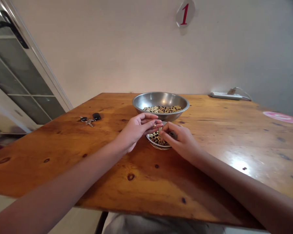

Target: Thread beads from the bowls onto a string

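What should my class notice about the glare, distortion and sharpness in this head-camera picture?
In the head view, a white glare patch shines on the right of the orange-brown varnished wooden table; wide-angle distortion skews the table's near edge and stretches the left forearm toward the lower corner; the round stainless steel bowl stays fairly sharp, with no obvious motion blur.

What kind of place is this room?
It looks like a plain indoor work room, perhaps one numbered spot among several, though I can't be sure. A sign with a red 1 hangs on the wall, a power strip lies on the wooden table, and a glass door stands nearby.
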{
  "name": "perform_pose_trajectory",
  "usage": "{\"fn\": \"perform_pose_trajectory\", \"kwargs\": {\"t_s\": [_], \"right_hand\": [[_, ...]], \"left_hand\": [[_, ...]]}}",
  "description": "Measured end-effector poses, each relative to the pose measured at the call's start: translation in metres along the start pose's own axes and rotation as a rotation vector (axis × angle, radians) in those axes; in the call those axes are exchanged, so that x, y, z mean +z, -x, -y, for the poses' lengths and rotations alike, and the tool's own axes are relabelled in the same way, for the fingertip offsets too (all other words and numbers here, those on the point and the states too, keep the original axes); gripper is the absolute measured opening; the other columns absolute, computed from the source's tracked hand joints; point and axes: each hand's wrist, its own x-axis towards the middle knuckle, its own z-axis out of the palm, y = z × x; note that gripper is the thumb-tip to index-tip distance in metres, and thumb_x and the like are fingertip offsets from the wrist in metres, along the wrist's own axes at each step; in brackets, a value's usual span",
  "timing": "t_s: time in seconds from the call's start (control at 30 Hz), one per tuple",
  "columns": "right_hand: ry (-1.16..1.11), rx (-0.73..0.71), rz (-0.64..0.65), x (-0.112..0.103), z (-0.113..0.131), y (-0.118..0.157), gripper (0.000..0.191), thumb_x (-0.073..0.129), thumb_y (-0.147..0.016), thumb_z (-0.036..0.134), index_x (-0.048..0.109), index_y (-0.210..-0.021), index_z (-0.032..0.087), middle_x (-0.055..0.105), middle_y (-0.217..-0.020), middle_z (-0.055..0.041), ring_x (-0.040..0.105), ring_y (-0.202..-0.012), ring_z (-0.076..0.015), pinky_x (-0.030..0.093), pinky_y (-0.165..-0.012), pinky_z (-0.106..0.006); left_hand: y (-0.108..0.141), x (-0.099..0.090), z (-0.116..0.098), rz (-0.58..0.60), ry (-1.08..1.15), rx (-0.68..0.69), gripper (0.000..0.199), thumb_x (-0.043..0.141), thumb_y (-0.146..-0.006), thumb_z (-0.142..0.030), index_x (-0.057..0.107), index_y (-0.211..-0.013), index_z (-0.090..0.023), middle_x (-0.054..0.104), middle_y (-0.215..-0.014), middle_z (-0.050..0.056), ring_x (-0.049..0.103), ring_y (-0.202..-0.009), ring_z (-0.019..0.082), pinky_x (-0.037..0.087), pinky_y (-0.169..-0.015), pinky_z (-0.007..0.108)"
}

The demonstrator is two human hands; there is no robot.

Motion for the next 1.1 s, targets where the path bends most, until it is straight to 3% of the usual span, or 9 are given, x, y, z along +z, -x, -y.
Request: {"fn": "perform_pose_trajectory", "kwargs": {"t_s": [0.3,0.53,0.8,1.1], "right_hand": [[0.003,0.023,0.018,0.0005,-0.0016,-0.0004,0.015,0.052,-0.086,0.025,0.059,-0.074,0.019,0.061,-0.065,0.0019,0.052,-0.059,-0.0112,0.038,-0.059,-0.024],[-0.084,0.062,0.000,0.0014,-0.0010,-0.0013,0.018,0.053,-0.087,0.028,0.060,-0.072,0.020,0.063,-0.067,0.0016,0.054,-0.061,-0.0115,0.040,-0.059,-0.024],[-0.202,0.070,-0.002,0.0002,-0.0014,-0.0001,0.021,0.050,-0.089,0.031,0.058,-0.074,0.019,0.063,-0.071,-0.0002,0.056,-0.066,-0.0124,0.042,-0.064,-0.025],[-0.211,0.078,-0.010,0.0009,-0.0020,-0.0004,0.024,0.051,-0.089,0.035,0.057,-0.073,0.019,0.063,-0.071,-0.0005,0.055,-0.066,-0.0122,0.041,-0.063,-0.025]], "left_hand": [[0.0009,0.0016,-0.0020,0.005,-0.004,0.004,0.003,0.057,-0.085,-0.010,0.059,-0.087,-0.013,0.071,-0.090,0.004,0.068,-0.086,0.012,0.050,-0.092,0.030],[-0.0002,0.0024,0.0009,0.002,0.049,0.034,0.004,0.062,-0.083,-0.016,0.061,-0.086,-0.013,0.071,-0.089,0.003,0.068,-0.085,0.010,0.051,-0.091,0.027],[-0.0024,-0.0023,0.0019,-0.094,0.044,0.097,0.011,0.071,-0.075,-0.017,0.065,-0.084,-0.014,0.071,-0.087,0.001,0.067,-0.084,0.009,0.051,-0.086,0.022],[-0.0001,-0.0048,0.0009,0.003,-0.184,0.138,0.014,0.074,-0.070,-0.022,0.073,-0.083,-0.017,0.074,-0.083,0.003,0.067,-0.081,0.012,0.051,-0.082,0.025]]}}
